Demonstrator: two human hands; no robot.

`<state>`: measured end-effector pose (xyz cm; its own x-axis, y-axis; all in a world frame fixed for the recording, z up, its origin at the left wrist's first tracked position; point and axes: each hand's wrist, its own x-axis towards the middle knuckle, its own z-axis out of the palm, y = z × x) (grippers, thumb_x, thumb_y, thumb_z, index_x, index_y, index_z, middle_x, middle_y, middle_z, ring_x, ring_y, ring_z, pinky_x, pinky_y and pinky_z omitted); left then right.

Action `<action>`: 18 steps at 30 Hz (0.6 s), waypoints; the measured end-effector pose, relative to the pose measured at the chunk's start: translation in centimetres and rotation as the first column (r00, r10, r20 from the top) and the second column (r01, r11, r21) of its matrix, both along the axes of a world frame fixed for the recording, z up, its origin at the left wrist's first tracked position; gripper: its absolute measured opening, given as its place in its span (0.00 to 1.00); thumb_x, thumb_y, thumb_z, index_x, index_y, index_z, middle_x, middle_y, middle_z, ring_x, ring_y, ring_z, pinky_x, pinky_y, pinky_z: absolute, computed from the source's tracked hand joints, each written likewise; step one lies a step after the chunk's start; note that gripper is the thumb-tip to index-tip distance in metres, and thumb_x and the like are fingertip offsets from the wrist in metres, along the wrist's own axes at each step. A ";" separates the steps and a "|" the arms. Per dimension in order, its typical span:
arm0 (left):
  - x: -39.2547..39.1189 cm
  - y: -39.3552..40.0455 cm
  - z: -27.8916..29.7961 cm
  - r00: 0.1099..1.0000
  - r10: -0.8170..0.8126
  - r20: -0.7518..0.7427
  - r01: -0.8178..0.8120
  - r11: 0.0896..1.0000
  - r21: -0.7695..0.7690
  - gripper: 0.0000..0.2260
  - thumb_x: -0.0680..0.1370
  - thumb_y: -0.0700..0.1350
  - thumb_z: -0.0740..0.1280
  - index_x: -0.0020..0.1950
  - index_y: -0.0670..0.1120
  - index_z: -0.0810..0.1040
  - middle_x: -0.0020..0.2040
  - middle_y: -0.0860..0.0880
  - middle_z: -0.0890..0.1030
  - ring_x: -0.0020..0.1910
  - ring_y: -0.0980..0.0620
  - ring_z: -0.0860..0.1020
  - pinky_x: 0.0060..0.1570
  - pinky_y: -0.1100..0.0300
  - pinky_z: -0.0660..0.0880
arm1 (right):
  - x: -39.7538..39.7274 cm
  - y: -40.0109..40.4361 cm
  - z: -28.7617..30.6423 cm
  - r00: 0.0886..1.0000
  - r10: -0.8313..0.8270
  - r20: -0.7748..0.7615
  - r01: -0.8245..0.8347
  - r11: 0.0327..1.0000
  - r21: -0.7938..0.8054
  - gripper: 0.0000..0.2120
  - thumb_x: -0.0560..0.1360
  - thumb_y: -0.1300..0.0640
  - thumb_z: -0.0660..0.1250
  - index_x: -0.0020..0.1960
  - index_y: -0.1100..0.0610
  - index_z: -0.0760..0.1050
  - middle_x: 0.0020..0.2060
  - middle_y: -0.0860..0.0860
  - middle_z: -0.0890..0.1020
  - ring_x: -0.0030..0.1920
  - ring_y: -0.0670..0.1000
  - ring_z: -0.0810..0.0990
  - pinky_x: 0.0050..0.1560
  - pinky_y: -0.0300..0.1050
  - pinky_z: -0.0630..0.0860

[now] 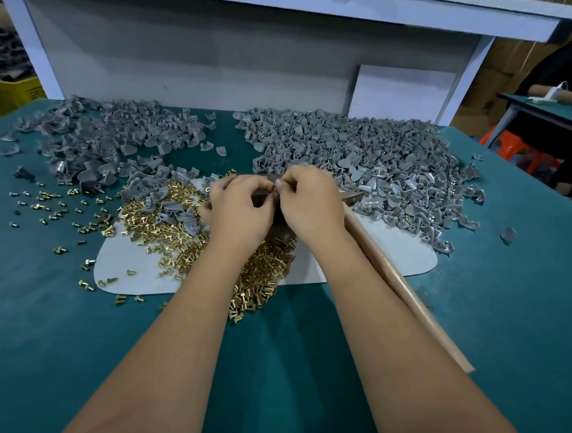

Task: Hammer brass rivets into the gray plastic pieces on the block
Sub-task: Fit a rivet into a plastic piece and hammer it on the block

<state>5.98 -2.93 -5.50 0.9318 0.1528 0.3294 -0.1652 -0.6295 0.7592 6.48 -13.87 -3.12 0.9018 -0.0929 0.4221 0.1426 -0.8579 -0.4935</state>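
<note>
My left hand (241,210) and my right hand (307,202) meet fingertip to fingertip over a dark block (262,196), which is mostly hidden beneath them. Both pinch at something small that I cannot make out. The hammer (407,290) runs along under my right forearm. Its head (354,196) pokes out just right of that hand, which seems closed around the handle near the head. Brass rivets (268,268) lie heaped on a white mat (131,267) below my hands. Loose gray plastic pieces (174,206) sit on the rivets to the left.
Two large heaps of gray pieces cover the back of the green table, one at the left (109,132) and one at the right (375,161). Stray rivets (47,201) dot the left side. A white shelf frame (220,61) stands behind. Another person sits at far right (567,76).
</note>
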 end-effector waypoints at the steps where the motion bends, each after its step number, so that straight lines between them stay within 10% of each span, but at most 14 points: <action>1: 0.0 0.0 0.1 1.000 0.004 0.001 -0.004 1.000 -0.003 0.04 0.78 0.53 0.67 0.50 0.59 0.80 0.60 0.61 0.79 0.68 0.50 0.63 0.57 0.52 0.54 | 0.0 0.1 -0.3 1.000 -0.011 0.029 0.010 1.000 0.008 0.08 0.78 0.54 0.64 0.43 0.55 0.78 0.43 0.51 0.80 0.50 0.54 0.74 0.46 0.47 0.70; 18: 0.0 0.3 0.3 1.000 0.004 0.009 -0.004 1.000 0.030 0.06 0.78 0.52 0.67 0.43 0.64 0.75 0.50 0.65 0.76 0.68 0.51 0.66 0.68 0.40 0.57 | -0.7 1.1 -1.7 0.968 -0.071 0.241 0.052 0.995 0.085 0.06 0.76 0.63 0.64 0.40 0.60 0.75 0.41 0.54 0.78 0.47 0.55 0.74 0.42 0.43 0.62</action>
<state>5.99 -2.61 -5.25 0.9281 0.1464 0.3425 -0.1696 -0.6525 0.7386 5.80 -12.75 -4.81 0.7642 -0.1860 0.6176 0.2147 -0.8296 -0.5154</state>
